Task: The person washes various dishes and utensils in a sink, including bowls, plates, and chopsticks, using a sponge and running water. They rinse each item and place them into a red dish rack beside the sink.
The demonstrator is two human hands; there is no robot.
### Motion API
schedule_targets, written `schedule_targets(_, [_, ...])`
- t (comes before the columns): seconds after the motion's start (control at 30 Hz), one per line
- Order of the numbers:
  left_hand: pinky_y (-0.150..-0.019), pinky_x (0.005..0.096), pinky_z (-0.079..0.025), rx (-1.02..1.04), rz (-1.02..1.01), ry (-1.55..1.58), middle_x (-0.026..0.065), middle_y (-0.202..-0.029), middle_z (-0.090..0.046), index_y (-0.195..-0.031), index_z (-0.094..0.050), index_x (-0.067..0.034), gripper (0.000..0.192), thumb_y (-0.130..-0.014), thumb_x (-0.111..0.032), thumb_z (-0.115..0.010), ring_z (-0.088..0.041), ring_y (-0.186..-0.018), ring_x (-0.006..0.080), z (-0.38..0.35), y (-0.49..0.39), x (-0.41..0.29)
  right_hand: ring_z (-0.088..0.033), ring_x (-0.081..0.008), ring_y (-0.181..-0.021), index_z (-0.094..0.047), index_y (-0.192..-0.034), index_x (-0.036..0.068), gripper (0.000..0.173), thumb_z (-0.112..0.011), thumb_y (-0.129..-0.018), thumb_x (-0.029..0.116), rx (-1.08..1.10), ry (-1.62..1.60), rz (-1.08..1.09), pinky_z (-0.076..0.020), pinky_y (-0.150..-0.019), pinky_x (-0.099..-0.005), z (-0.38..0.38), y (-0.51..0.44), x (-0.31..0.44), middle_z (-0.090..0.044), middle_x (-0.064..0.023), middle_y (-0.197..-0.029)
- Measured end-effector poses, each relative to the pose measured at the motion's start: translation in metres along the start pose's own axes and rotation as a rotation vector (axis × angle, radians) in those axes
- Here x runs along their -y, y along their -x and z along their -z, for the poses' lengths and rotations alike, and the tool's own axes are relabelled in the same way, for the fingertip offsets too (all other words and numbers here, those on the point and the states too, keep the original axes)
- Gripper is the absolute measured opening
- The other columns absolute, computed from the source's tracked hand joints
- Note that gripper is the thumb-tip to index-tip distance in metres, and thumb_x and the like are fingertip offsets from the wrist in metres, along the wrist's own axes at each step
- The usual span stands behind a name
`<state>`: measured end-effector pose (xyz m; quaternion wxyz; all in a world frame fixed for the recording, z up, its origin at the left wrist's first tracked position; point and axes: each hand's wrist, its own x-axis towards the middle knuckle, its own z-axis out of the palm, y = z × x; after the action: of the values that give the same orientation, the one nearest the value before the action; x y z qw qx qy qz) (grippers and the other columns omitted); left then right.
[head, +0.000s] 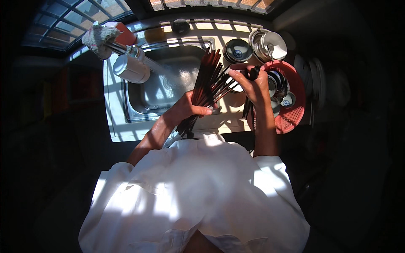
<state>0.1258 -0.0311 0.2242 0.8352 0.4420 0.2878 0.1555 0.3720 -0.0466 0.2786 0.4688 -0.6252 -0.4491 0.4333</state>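
Note:
Close to the sink's right edge, my left hand (186,106) grips a thick bundle of dark reddish-brown chopsticks (204,79). The sticks fan out upward, and their lower ends come out below the palm. My right hand (260,88) is raised to the right, its thumb and forefinger at the tips of several sticks that slant out of the bundle. A second batch of dark chopsticks (247,109) sits in the right palm, partly hidden by the fingers. Below the left bundle's upper part is the metal sink (158,95), with water running into it.
A faucet (117,47) with a cloth (99,39) and a white filter cylinder (131,69) stands at left. Stacked bowls (238,50) and plates (274,46) are at back right. A red plastic basket (292,118) holds small bowls. A yellow sponge (155,34) and dark scourer (180,27) lie behind.

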Motion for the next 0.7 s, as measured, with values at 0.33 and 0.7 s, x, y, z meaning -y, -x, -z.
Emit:
schedule_targets(0.33, [-0.068,0.0231,-0.051,0.010,-0.015,0.083,0.0055,-0.111,-0.070,-0.137,-0.058,-0.003,0.059,-0.081,-0.006,-0.078,-0.061,-0.083,0.0081,0.001,0.001,-0.001,-0.060,-0.0105,-0.070,-0.077,-0.104,-0.002,0.023,-0.077,-0.085,0.012,0.018,0.052,-0.001,-0.0485,-0.065,-0.0283,-0.009,0.001,-0.034,-0.070,-0.0048,-0.077])
schedule_targets(0.7, [-0.067,0.0227,-0.051,0.041,0.007,0.115,0.0058,-0.112,-0.070,-0.143,-0.055,-0.003,0.060,-0.086,-0.004,-0.071,-0.058,-0.078,0.0068,0.000,-0.004,0.003,-0.067,-0.0111,-0.080,-0.077,-0.103,-0.002,0.018,-0.078,-0.087,0.004,0.023,0.025,0.053,-0.0534,-0.074,-0.0265,0.003,-0.001,-0.048,-0.075,-0.0060,-0.089])
